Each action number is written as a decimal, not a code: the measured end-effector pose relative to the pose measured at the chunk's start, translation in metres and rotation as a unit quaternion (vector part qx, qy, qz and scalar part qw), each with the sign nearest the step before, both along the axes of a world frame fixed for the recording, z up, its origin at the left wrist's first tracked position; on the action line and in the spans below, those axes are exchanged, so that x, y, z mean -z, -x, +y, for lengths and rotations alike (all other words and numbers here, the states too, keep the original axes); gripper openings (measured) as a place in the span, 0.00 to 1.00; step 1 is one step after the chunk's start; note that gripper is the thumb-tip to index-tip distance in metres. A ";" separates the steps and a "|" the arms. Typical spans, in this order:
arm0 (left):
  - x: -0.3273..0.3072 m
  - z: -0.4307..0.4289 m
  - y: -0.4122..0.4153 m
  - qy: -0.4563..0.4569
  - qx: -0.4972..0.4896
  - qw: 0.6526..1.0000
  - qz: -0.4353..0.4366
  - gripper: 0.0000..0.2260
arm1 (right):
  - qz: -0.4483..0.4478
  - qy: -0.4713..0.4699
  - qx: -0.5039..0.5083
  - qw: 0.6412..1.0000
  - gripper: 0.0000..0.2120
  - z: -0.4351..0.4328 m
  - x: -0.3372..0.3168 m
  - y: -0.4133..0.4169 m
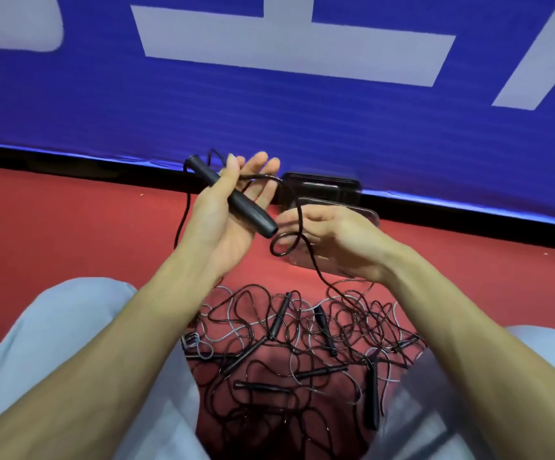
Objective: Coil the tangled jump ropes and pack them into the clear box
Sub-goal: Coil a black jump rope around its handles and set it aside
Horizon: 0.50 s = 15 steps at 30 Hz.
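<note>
My left hand is raised palm-up with a black jump-rope handle lying across it, pinned by the thumb while the fingers are spread. Its black cord loops over the fingers and runs down past my right hand, whose fingers curl around the cord loop. The cord drops into a tangled pile of jump ropes, black and pale grey cords with several black handles, on the red floor between my knees. The clear box lies on the floor behind my right hand, mostly hidden by it.
A dark lid or tray stands against the base of the blue banner wall, just beyond the clear box. My knees in light trousers flank the pile. Red floor stretches left and right.
</note>
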<state>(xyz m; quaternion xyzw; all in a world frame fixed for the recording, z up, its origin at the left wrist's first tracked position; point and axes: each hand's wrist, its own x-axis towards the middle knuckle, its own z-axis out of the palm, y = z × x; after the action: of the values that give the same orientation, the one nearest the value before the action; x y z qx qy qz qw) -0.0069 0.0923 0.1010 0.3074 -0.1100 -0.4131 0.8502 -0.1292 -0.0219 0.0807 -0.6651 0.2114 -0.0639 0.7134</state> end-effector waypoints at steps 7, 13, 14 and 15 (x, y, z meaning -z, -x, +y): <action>-0.008 0.016 -0.040 0.075 -0.107 0.984 0.124 0.13 | 0.111 0.147 -0.100 0.978 0.17 0.006 0.009 0.001; 0.019 0.005 -0.055 -0.029 -0.175 0.967 0.184 0.11 | 0.245 0.442 -0.049 0.861 0.15 -0.007 0.010 0.003; 0.022 0.003 -0.053 -0.042 -0.170 0.966 0.190 0.11 | 0.249 0.438 -0.044 0.863 0.15 -0.008 0.007 0.005; 0.024 0.002 -0.052 -0.051 -0.160 0.966 0.195 0.12 | 0.235 0.395 -0.029 0.888 0.15 -0.007 0.004 0.007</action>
<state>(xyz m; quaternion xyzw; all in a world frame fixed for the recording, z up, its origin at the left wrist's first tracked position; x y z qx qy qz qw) 0.0447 0.0938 0.0771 0.2774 0.1296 -0.3286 0.8935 -0.1357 -0.0293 0.0768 -0.8932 0.3108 0.0375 0.3229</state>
